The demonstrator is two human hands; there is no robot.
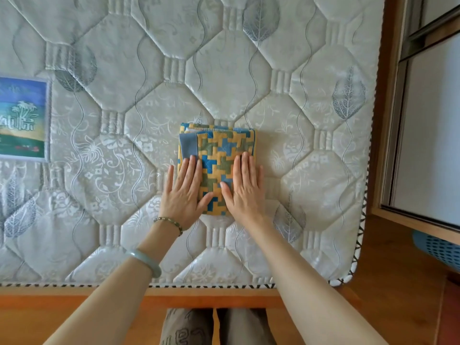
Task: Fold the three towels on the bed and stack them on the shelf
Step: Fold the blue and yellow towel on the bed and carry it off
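A head-worn camera looks straight down on a bare quilted mattress. Near its front edge lies a folded towel, patterned in blue, yellow and green blocks, with a plain blue band near its far left corner. The bundle is a rectangle whose long axis runs straight away from the person, with its short sides near and far. Both hands lie flat on its near half, fingers straight and pointing away, pressing down and gripping nothing. The left hand covers the left long edge and the right hand covers the right one, the little finger of each spilling onto the mattress. Each hand is equally close to its own side, so a lift would probably mean slipping fingers under those two long edges. Layered edges show at the far end; how many towels the bundle holds cannot be told. A wooden cabinet stands right of the bed; no shelf is plainly visible
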